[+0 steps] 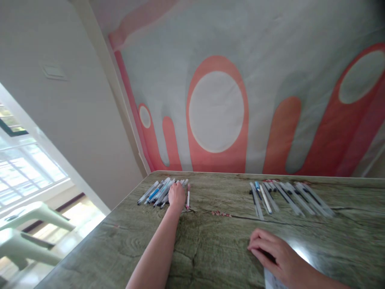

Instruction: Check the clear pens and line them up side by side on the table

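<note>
My left hand (177,195) is at the right side of a pile of pens (158,192) on the far left of the table. Its fingers are curled down among the pens, and their tips are hidden from me. A pink and white pen (188,196) lies just to the right of that hand. My right hand (272,253) rests near the table's front right, fingers curled together, with no pen visible in it. Beyond it lies a spread of pens (288,196), mostly clear-barrelled, including a white and blue one (265,196). Under the right wrist shows part of a white paper (272,281).
The wood-patterned table (216,249) meets a wall with a red and grey mural (216,160) at its far edge. On the left floor stand pale green stools (33,216) by a bright window (27,160).
</note>
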`<move>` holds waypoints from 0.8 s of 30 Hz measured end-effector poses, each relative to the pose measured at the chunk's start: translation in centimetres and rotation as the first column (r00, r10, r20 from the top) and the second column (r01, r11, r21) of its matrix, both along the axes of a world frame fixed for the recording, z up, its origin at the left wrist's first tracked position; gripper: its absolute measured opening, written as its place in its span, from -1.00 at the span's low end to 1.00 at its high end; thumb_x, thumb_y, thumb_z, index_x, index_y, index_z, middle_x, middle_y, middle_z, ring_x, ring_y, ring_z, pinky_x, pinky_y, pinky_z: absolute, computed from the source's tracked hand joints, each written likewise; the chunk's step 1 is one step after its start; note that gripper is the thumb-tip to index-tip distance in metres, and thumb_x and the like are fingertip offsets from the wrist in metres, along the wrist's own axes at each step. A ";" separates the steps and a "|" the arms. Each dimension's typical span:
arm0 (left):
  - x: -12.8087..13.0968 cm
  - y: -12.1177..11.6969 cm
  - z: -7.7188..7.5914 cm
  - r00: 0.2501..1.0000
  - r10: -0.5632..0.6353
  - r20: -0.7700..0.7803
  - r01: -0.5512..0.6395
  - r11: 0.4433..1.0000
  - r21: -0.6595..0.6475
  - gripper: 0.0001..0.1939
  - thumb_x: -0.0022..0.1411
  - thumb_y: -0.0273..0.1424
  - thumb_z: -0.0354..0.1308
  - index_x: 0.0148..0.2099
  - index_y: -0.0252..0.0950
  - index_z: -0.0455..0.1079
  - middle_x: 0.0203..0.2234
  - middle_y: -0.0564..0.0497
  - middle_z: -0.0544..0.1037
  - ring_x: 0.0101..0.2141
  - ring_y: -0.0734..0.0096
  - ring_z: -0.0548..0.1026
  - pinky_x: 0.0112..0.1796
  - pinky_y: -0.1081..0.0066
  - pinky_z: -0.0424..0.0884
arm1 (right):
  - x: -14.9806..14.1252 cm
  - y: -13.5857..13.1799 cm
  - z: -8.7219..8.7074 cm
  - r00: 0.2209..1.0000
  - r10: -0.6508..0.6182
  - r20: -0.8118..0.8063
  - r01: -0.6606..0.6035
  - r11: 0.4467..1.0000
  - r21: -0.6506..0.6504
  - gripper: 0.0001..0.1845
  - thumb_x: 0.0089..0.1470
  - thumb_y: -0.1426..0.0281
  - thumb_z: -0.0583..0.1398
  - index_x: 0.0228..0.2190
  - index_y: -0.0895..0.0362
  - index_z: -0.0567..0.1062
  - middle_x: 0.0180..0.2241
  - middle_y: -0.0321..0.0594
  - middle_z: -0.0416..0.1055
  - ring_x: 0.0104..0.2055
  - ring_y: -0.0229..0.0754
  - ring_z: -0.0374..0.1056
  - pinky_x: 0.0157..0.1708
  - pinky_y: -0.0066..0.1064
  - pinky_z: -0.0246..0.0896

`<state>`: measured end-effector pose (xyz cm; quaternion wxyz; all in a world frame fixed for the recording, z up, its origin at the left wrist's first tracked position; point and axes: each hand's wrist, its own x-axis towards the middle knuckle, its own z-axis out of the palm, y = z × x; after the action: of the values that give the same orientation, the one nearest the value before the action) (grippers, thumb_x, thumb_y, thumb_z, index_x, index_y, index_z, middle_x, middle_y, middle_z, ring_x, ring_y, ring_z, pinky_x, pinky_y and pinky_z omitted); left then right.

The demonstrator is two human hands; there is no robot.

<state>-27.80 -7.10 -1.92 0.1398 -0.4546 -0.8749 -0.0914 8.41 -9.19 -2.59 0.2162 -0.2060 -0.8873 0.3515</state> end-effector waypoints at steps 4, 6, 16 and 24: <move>-0.1 0.0 0.2 0.999 0.019 0.036 -0.019 1.000 0.003 -0.68 0.20 -0.28 -0.17 -0.21 -0.35 0.33 -0.27 -0.20 0.40 -0.24 0.22 0.38 -0.27 0.34 0.25 | 0.1 -0.1 0.4 1.000 -0.012 -0.023 0.012 1.000 0.003 -0.77 0.10 0.35 -0.01 -0.36 0.06 0.43 -0.34 -0.19 0.33 -0.30 -0.21 0.27 -0.30 -0.40 0.16; -0.1 0.2 0.9 0.997 0.010 0.079 -0.014 0.999 0.043 -0.69 0.18 -0.31 -0.15 -0.21 -0.36 0.35 -0.29 -0.19 0.41 -0.27 0.21 0.38 -0.28 0.33 0.25 | 0.1 -0.2 0.6 0.999 -0.017 -0.039 0.017 1.000 0.000 -0.77 0.10 0.35 -0.01 -0.38 0.07 0.43 -0.35 -0.18 0.33 -0.30 -0.21 0.27 -0.31 -0.41 0.16; 12.9 1.6 4.4 -0.044 -0.540 0.841 0.200 0.820 0.537 -0.66 0.03 -0.23 0.08 -0.21 -0.37 0.37 -0.63 0.09 0.28 -0.61 0.62 0.22 -0.56 0.57 0.14 | -0.1 1.3 0.3 0.926 -0.325 -0.192 0.190 0.840 -0.508 -0.64 0.05 0.13 0.01 -0.29 0.13 0.38 -0.43 -0.23 0.33 -0.48 -0.27 0.24 -0.47 -0.43 0.18; 23.6 1.9 1.2 -0.627 -0.408 0.663 0.131 0.784 0.606 -0.71 -0.05 -0.28 0.22 -0.33 -0.40 0.33 -0.63 0.11 0.29 -0.62 0.69 0.21 -0.50 0.58 0.16 | 0.1 2.6 -0.2 0.794 -0.535 -0.290 0.141 0.626 -0.767 -0.58 0.05 0.06 -0.03 -0.34 0.16 0.32 -0.62 -0.36 0.24 -0.68 -0.38 0.12 -0.74 -0.56 -0.01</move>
<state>-4.19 -5.20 -0.71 -0.6710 -0.3822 -0.3368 -0.5387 8.49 -6.60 -2.76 0.4025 -0.3453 -0.5365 0.6565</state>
